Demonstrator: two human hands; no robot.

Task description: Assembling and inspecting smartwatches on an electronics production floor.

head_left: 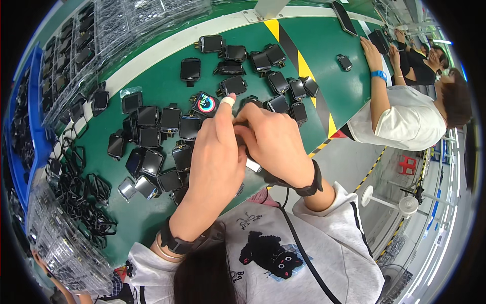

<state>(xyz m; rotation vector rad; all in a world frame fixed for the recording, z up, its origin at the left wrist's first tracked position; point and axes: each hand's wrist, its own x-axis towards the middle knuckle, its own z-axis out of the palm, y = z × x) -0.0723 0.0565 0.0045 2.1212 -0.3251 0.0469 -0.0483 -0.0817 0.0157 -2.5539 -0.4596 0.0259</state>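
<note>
Over the green table, my left hand [217,147] and my right hand [278,144] meet with the fingers drawn in close together. A white wrap covers the tip of my left forefinger, which points away from me. Both hands are closed around something small; the fingers hide what it is. Just left of my left forefinger lies a smartwatch body with a lit, colourful dial [205,104]. Under my right hand the end of a silvery-white piece [253,165] shows. Dark-screened smartwatch bodies surround the hands, among them one [233,85] beyond my fingertips.
Black frame-like parts [83,190] are heaped at the left, beside a blue bin [38,116] and clear plastic trays [66,243]. Yellow-black tape [304,71] crosses the table. A co-worker's hand [371,53] rests on the right, near a single watch body [345,62]. A phone [344,19] lies beyond.
</note>
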